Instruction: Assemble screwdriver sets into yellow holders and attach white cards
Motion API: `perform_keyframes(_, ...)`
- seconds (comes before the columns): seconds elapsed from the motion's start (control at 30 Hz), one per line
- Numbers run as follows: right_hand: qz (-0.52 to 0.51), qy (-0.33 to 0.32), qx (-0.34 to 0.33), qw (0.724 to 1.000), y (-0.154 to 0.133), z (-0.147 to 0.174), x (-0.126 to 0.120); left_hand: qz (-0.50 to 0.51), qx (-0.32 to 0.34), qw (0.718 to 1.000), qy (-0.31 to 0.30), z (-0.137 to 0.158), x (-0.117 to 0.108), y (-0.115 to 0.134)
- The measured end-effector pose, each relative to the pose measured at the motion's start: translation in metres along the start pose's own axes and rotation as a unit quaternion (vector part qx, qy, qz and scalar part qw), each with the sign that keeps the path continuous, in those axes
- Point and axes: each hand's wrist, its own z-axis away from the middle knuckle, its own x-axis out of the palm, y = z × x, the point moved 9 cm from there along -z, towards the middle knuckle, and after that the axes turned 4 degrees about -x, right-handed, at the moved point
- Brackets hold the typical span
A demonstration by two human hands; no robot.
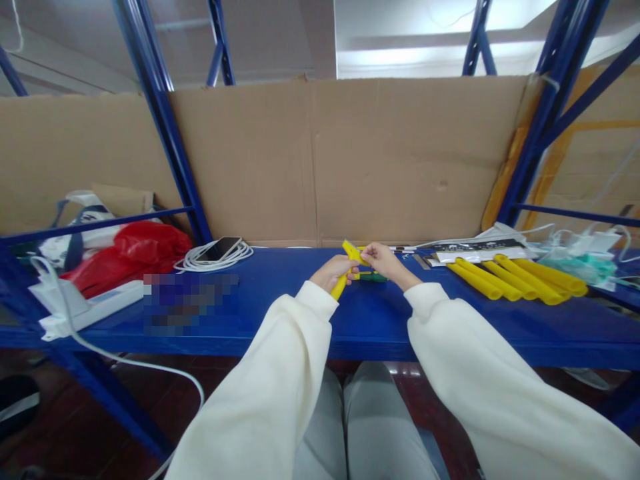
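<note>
- At your far left, a white power strip (100, 307), hard and boxy, lies along the blue metal shelf (370, 330); its white cable (150, 366) droops in a smooth curve below the front edge.
- Behind the strip sits a red plastic bag (143, 250), glossy and crumpled into soft folds.
- Next comes a dark-screened smartphone (223, 248) — flat, rectangular — lying on a round coil of white cord (244, 255).
- Behind the work stands a cardboard panel (250, 160), matte brown, with a vertical crease near its middle.
- In front of you, your left hand (334, 272) is wrapped around a slim yellow tube (339, 288), held slanted just above the shelf.
- Your right hand (381, 259) pinches the tube's upper end with the fingertips; both cuffs are thick, cream fabric.
- Under that hand rests a green object (374, 277), too covered to name.
- Farther right, a flat white packet (480, 251) bears a black band — its pale markings are too small to read.
- Just in front of the packet, smooth yellow tubes (527, 279) lie fanned side by side, open-ended, bearing no legible lettering.
</note>
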Motion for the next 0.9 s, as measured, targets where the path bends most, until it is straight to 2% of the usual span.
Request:
perform_keyframes(0.23, 0.052, 0.028, -0.044, 0.997, -0.003, -0.004, -0.008, 0.042, 0.001, 0.999, -0.016, 0.001, 0.001, 0.000)
perform_keyframes(0.5, 0.113, 0.010, -0.055, 0.992, -0.009, 0.000, -0.002, 0.073, -0.023, 0.997, 0.000, -0.002, -0.003, -0.005)
perform_keyframes(0.73, 0.161, 0.015, -0.095, 0.982, -0.014, 0.001, -0.001, 0.081, -0.026, 0.996, 0.005, -0.003, -0.004, -0.005)
perform_keyframes(0.9, 0.133, 0.014, -0.078, 0.988, -0.010, 0.000, -0.003, 0.085, -0.018, 0.996, 0.014, -0.001, -0.005, -0.003)
